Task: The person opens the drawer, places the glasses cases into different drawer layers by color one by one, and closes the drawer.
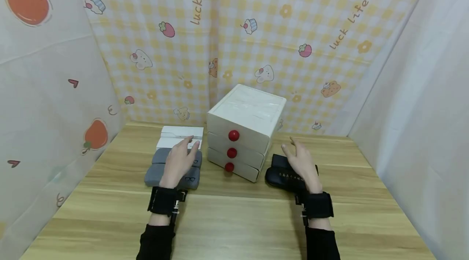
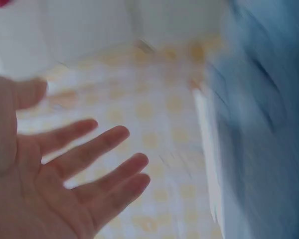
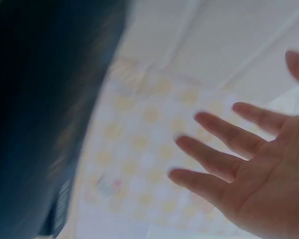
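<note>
My left hand (image 1: 178, 163) hovers with spread fingers over two grey glasses cases (image 1: 155, 174), each with a small glasses print. A white case (image 1: 176, 130) lies just behind them, partly covered by the fingertips. In the left wrist view, one grey case (image 2: 269, 139) looms blurred beside the hand (image 2: 65, 174), whose palm holds nothing. Over on the right, my right hand (image 1: 303, 165) extends its fingers above a black case with gold lettering (image 1: 280, 178). Another black case (image 1: 279, 160) sits behind it, half hidden. The right wrist view shows the hand (image 3: 259, 169) with a bare palm.
Between the hands stands a white three-drawer box (image 1: 253, 107), turned at an angle, its drawers shut, with red knobs (image 1: 233, 135) on the front. A wooden table (image 1: 234, 227) carries everything. A yellow checked curtain (image 1: 253, 48) hangs behind, with white curtains (image 1: 414, 101) at the sides.
</note>
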`<state>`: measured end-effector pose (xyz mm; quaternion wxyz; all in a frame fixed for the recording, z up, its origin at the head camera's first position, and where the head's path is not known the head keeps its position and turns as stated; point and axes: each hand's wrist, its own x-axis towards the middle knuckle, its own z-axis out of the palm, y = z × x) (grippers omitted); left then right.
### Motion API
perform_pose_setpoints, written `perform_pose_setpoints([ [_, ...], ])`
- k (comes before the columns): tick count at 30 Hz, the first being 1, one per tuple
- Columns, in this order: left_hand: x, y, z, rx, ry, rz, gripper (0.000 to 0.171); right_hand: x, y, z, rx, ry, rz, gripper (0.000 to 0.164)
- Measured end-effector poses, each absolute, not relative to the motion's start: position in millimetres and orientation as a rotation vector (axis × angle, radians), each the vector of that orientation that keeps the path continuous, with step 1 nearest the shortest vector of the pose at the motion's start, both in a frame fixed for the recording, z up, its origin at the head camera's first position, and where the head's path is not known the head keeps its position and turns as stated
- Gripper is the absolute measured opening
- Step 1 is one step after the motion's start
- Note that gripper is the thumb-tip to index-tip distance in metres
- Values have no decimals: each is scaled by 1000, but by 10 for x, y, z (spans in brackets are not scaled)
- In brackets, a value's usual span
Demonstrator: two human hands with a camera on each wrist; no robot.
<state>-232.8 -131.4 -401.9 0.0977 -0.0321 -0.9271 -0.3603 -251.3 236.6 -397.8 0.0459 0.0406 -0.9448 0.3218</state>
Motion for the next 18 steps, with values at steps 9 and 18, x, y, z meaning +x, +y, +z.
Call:
perform_pose_setpoints([
  [9, -2136, -825, -3680, -292, -2457, -1435, 42, -2982, 2445, -3710, 276, -2723, 1283, 58],
  [18, -2193, -478, -3690, -303, -2466, -1293, 49, -2562, 1974, -2825, 273, -3014, 1012, 65],
])
